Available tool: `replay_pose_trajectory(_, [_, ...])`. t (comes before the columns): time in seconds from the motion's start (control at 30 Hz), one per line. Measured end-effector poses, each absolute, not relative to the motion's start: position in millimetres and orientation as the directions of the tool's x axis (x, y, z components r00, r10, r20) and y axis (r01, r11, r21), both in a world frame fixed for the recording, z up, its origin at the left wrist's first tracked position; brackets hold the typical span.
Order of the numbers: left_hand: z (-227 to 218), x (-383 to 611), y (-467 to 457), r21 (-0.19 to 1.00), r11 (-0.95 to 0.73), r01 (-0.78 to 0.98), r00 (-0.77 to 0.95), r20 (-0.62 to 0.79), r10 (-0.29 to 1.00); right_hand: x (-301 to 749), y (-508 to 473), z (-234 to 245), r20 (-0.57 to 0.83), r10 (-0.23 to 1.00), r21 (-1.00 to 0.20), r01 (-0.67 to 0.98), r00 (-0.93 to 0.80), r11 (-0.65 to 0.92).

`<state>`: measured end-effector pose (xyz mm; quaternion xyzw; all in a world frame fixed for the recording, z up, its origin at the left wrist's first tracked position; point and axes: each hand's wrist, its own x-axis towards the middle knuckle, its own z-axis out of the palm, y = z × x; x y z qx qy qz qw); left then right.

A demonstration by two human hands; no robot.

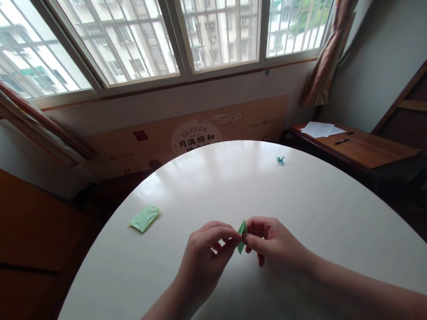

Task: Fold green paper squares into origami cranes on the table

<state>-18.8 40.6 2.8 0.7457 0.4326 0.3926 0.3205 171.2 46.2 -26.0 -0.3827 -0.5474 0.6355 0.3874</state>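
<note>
We count one folded green paper (pixel 241 247), lower centre, pinched by our left hand (pixel 212 248) and right hand (pixel 275 241); one light-green packet (pixel 144 218), lower left; one small teal paper figure (pixel 280 160), right of centre.

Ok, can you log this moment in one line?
left hand: pinches green paper | right hand: pinches it | table: pale rectangle, teal figure

Bare left hand (pixel 207 253) and bare right hand (pixel 279 241) are practically fingertip-to-fingertip, both pinching, bare left forearm (pixel 170 301) angled up, bare right forearm (pixel 356 279) lying way more sideways lol.
</note>
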Motion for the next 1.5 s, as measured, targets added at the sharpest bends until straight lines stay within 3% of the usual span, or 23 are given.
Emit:
replay_pose_trajectory(0.23, [-4.1, -13.2, 45.1, 0.974, -0.089, 0.208, 0.256, 0.034, 0.966, 173.0, 47.0, -27.6, -0.06, 0.907, -0.996, -0.034, -0.417, -0.081])
replay_pose_trajectory(0.57, [-6.7, -11.4, 47.1, 0.984, 0.177, 0.008, 0.208, -0.174, 0.962, 174.2, 46.2, -26.7, -0.129, 0.898, -0.981, -0.077, -0.42, -0.177])
replay_pose_trajectory(1.23, [-9.2, -8.9, 42.5, 0.989, 0.127, 0.08, 0.195, -0.141, 0.971, 174.1, 45.9, -26.6, -0.126, 0.906, -0.986, -0.051, -0.404, -0.16])
replay_pose_trajectory(1.5, [-9.8, -12.0, 42.7, 0.95, 0.035, 0.309, 0.266, -0.122, 0.956, 173.8, 44.6, -26.0, -0.087, 0.937, -0.991, -0.07, -0.34, -0.117])
